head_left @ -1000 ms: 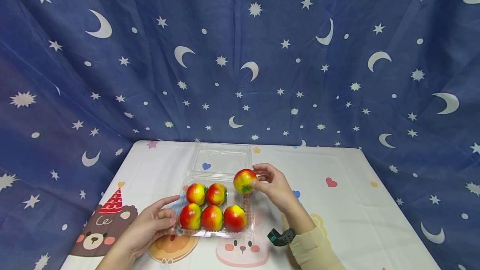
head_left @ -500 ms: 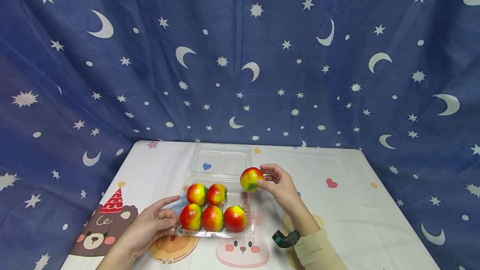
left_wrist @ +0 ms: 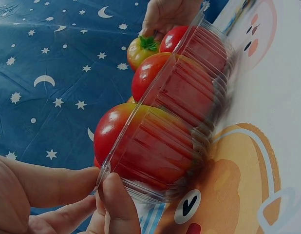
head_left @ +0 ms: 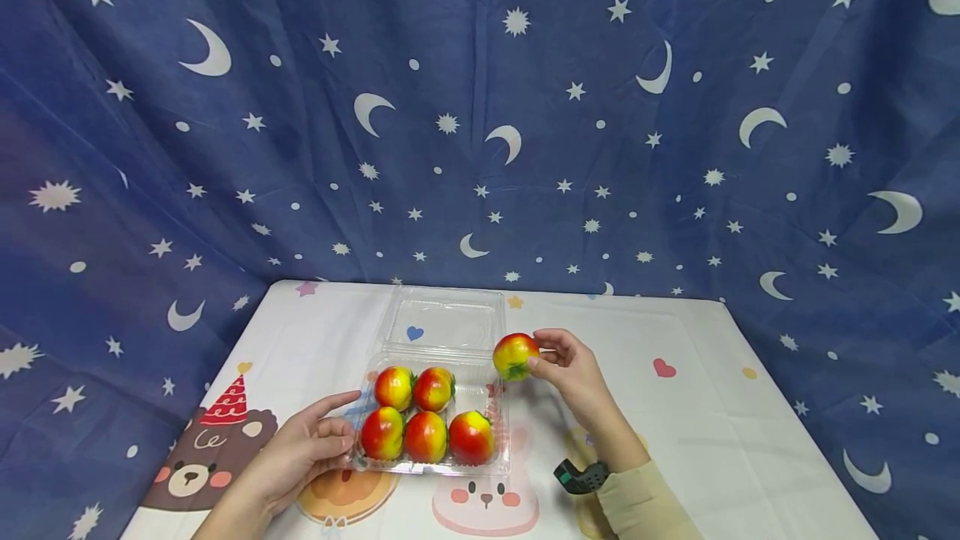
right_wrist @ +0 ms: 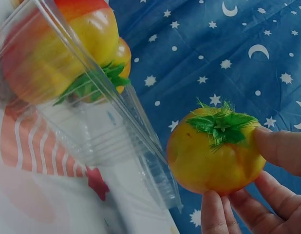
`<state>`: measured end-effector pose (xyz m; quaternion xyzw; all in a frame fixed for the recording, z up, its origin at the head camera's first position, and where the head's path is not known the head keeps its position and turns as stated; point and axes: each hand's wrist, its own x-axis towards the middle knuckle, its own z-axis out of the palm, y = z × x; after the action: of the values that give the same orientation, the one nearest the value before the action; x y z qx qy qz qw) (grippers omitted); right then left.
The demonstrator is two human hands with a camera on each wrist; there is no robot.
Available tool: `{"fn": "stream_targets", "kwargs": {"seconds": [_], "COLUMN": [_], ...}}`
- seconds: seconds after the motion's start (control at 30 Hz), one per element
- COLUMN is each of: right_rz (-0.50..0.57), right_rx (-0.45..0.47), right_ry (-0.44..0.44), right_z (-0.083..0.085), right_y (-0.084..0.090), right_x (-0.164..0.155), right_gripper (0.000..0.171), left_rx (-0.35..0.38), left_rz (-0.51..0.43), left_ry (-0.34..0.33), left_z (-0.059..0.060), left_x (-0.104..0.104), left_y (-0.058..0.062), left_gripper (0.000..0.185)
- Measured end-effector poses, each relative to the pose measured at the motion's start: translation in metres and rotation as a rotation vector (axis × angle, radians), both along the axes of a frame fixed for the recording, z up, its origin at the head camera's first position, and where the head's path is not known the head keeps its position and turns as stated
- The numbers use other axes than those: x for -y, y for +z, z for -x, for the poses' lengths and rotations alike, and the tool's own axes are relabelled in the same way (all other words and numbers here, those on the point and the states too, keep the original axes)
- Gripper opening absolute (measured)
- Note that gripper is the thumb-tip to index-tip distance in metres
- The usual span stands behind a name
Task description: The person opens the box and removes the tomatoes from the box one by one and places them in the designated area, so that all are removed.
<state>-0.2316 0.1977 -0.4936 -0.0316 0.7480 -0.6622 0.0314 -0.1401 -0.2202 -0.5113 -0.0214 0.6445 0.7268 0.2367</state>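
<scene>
Head view: tomato (head_left: pixel 515 355) pinched in my right hand (head_left: pixel 572 371), now carried out past the clear tray (head_left: pixel 497 463) rim to its 2 o'clock, off the table. Five remain inside. My left hand (head_left: pixel 303 450) grips the tray's 9 o'clock edge.

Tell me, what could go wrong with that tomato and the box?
The right hand holds the loose tomato only by the fingertips, in the air beside the clear plastic box. If that grip slips, it could drop and roll across the table. The left hand only pinches the box's thin rim, so a bump might tip the light box and spill the five tomatoes inside.
</scene>
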Motion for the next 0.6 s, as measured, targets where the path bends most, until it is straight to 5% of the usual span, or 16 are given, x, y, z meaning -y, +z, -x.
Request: {"fn": "stream_targets", "kwargs": {"seconds": [0.6], "right_rz": [0.005], "right_rx": [0.047], "right_ry": [-0.055], "right_z": [0.002], "right_y": [-0.008], "right_x": [-0.014], "right_gripper": [0.044], "left_rx": [-0.001], "left_rz": [0.011], "left_ry": [0.003], "left_z": [0.001], "left_x": [0.001], "left_y": [-0.001], "left_gripper": [0.084]}}
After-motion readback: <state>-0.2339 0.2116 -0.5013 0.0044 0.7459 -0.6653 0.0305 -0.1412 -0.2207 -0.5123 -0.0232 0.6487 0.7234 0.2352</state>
